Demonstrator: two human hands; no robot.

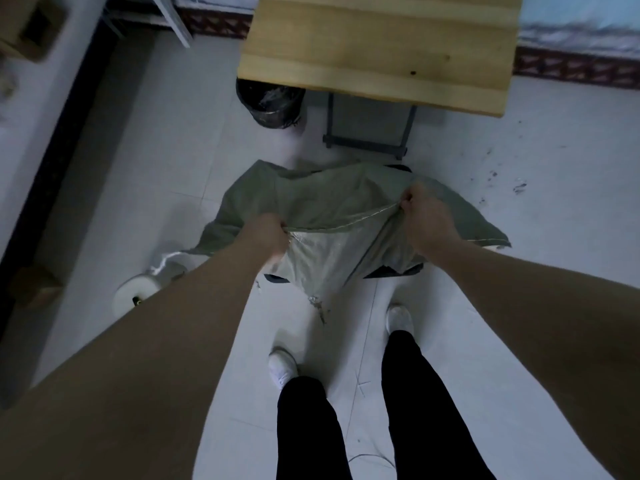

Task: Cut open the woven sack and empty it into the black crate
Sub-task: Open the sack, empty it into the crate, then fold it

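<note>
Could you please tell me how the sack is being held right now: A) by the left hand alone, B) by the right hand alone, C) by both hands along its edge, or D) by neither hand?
C: the left hand and the right hand each grip the edge of the sack, one at either end.

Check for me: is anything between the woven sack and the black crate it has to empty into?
Nothing visible. The left hand and right hand grip the woven sack by its edge; it drapes right over the black crate, whose dark edges alone show. The crate's inside is hidden.
</note>
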